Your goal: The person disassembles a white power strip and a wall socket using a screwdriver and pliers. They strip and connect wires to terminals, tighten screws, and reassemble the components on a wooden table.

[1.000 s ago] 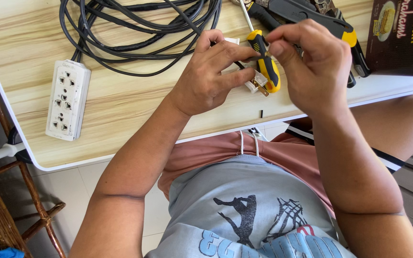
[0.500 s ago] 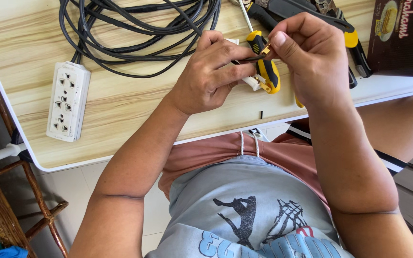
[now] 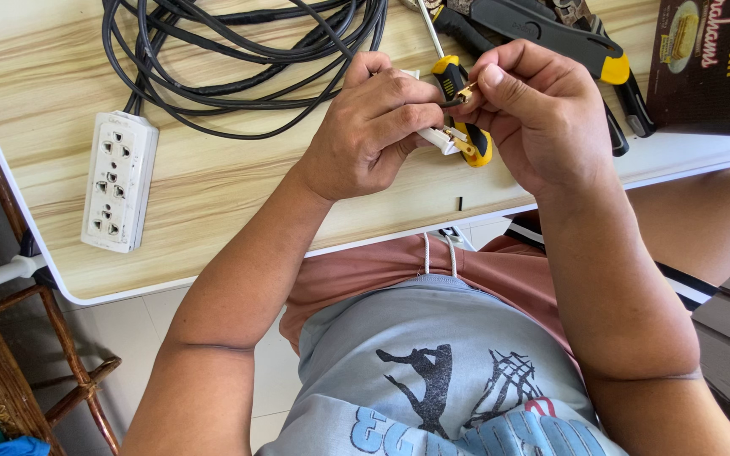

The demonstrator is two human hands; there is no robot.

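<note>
Between the hands: a small brass piece (image 3: 466, 89) is pinched in the right hand (image 3: 542, 118) fingers.
Left hand (image 3: 373, 127): fingers clamped on a white plug part (image 3: 434, 138).
Risk: the tiny piece could slip and drop off the surface (image 3: 213, 181) edge.
Look: shiny, gold, very small.
At 12 o'clock: yellow screwdriver (image 3: 458, 101), black cable (image 3: 238, 51).
At 9 o'clock: white power strip (image 3: 118, 181).

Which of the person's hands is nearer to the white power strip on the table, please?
The left hand is nearer: it sits just right of the white power strip in the picture, while the right hand lies beyond it.
</note>
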